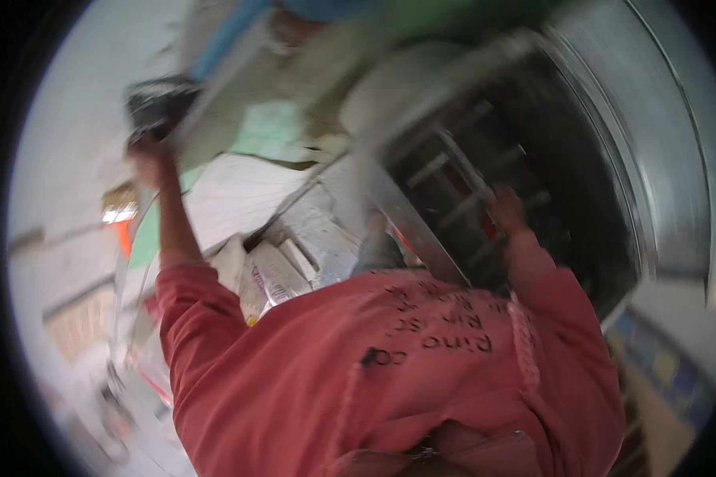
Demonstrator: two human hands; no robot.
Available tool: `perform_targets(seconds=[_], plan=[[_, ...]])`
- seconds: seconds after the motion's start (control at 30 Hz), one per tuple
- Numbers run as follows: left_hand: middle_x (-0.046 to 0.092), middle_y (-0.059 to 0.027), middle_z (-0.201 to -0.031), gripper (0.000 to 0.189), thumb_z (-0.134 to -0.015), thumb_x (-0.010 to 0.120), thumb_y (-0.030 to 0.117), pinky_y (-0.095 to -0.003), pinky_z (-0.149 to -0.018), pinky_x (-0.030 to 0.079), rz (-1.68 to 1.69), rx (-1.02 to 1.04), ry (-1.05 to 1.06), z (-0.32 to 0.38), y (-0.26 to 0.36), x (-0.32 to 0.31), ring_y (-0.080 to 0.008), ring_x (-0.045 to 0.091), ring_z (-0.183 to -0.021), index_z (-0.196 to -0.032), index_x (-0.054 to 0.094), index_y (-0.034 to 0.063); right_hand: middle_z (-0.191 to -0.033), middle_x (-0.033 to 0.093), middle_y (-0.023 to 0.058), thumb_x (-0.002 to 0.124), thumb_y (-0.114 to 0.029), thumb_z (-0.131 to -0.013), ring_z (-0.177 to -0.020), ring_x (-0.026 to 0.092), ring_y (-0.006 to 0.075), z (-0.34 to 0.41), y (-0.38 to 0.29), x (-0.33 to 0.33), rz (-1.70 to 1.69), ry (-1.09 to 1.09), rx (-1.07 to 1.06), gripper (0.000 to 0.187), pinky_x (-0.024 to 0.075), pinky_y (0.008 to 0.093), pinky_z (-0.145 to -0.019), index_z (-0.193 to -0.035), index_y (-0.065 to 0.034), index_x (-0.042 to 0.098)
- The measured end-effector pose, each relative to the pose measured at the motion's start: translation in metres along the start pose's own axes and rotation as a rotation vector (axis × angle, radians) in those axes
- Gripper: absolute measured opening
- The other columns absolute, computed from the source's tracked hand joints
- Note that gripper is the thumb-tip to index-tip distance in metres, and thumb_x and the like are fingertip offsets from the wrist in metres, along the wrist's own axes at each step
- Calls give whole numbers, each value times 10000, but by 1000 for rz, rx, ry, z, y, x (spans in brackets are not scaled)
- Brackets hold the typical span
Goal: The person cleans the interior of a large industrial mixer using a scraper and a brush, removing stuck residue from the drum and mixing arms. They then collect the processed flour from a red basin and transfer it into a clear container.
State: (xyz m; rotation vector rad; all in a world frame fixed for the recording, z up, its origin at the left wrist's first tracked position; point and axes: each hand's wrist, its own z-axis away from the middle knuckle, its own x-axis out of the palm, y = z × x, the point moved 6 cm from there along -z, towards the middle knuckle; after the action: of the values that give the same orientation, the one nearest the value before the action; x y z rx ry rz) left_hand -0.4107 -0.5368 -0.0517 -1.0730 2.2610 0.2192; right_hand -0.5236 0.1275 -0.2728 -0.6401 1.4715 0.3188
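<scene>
My left hand (150, 161) is stretched out at the upper left, its fingers around the lower end of a dark, shiny object (162, 101). Motion blur hides what that object is. On the other side, my right hand (508, 210) reaches into a dark, metal-framed recess (579, 203). Its fingers close on the near end of a thin, light bar (460, 156), which slants away from me. Several more pale bars and small red patches show blurred inside the recess.
A brush with an orange handle (123, 234) is left of my left forearm. Between my arms lie a white sheet (238, 194) and a carton (277, 277) with printing. A curved metal panel (671, 137) borders the right side. Something blue (230, 36), blurred, shows at the top.
</scene>
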Motion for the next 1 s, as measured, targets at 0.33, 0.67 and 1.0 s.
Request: perform_targets(seconds=[0.33, 0.67, 1.0], plan=[[477, -159, -1188, 434, -813, 634, 271, -456, -942, 306, 978, 619, -244, 102, 236, -121, -340, 431, -1124, -1133, 479, 23, -890, 610, 164, 599, -187, -815, -737, 598, 323, 139, 58, -108, -409, 20, 828, 191, 480, 385, -674, -911, -22, 610], [542, -165, -1137, 448, -893, 471, 384, -451, -921, 344, 1030, 1056, -693, 185, 359, -203, -349, 495, -1061, -1158, 506, 24, -796, 622, 104, 572, -199, -850, -727, 591, 248, 420, 46, -212, 40, 864, 1096, 190, 471, 330, -675, -783, -36, 642], [609, -158, -985, 364, -930, 408, 335, -426, -789, 427, 922, 1145, -787, 191, 366, -193, -355, 557, -915, -1050, 572, 33, -871, 635, 131, 526, -280, -849, -836, 619, 209, 564, -21, 158, -404, -271, 1574, 234, 484, 355, -712, -920, -86, 638]])
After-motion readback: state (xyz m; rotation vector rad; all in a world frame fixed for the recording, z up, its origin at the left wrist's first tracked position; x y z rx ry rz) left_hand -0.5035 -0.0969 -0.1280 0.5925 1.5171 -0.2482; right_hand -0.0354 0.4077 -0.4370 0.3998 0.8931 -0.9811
